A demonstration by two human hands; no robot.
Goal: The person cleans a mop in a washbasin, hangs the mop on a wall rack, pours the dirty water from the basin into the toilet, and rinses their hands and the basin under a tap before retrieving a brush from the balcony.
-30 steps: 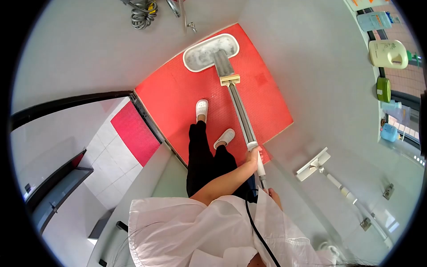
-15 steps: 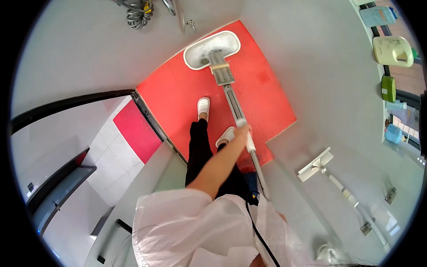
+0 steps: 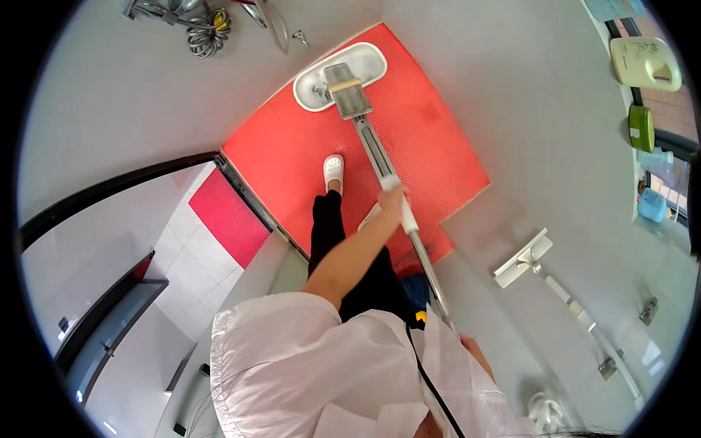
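One flat mop (image 3: 373,150), head (image 3: 353,104) over oval white basin (image 3: 373,61), best centred there; left hand (image 3: 393,202) wrapped round shaft, right hand (image 3: 475,352) farther from basin, hold indiscernible.

Bathroom — small tap (image 3: 300,37), coiled hose (image 3: 206,45), bottles (image 3: 644,64) along ledge (image 3: 626,94)

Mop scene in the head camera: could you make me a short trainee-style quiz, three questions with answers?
1. Which hand grips the mop nearer the basin?
2. True or false: the basin stands on a blue surface.
3. Where in the picture is the cream-coloured jug? A) lower left; B) centre; C) upper right.

Key:
1. The left hand.
2. False; it stands on red matting.
3. C.
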